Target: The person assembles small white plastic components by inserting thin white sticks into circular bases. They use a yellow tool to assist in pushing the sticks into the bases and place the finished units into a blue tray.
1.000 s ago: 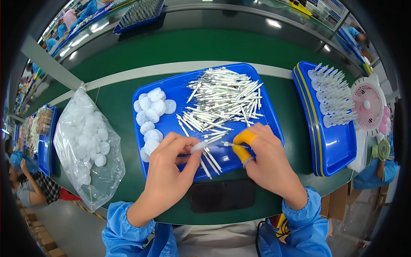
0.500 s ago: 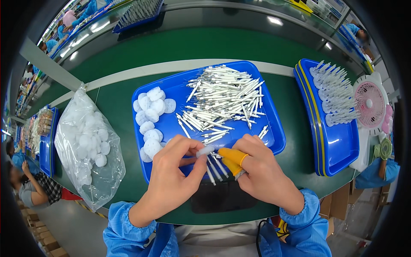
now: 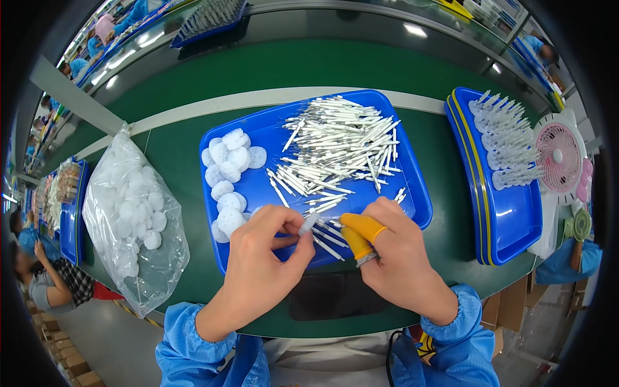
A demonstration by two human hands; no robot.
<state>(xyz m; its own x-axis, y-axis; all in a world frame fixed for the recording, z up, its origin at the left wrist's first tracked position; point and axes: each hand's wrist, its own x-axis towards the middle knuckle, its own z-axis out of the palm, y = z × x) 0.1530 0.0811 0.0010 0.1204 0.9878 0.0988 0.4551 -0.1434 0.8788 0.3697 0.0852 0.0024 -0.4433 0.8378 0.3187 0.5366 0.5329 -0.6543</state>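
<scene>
My left hand [image 3: 267, 251] pinches a small translucent white disc [image 3: 309, 224] edge-on between thumb and forefinger. Several thin white sticks [image 3: 329, 248] fan out from beside it toward the right. Close by, my right hand [image 3: 393, 258], with yellow cots on thumb and forefinger, is closed at the tips; a white stick's end [image 3: 336, 224] shows at them, the rest hidden. Both hands are over the near edge of a blue tray [image 3: 261, 187]. The tray holds a heap of white sticks [image 3: 342, 142] and, along its left side, a cluster of loose discs [image 3: 225, 155].
A clear plastic bag of discs [image 3: 132, 213] lies left of the tray. To the right, stacked blue trays [image 3: 516, 226] carry rows of stick-filled discs [image 3: 503, 142] beside a pink-and-white fan [image 3: 556, 155]. A dark flat pad [image 3: 335, 297] lies at the near table edge.
The disc in my left hand has tilted, and the sticks beside it have swung from pointing down to pointing right. My right hand has shifted slightly right, away from the disc.
</scene>
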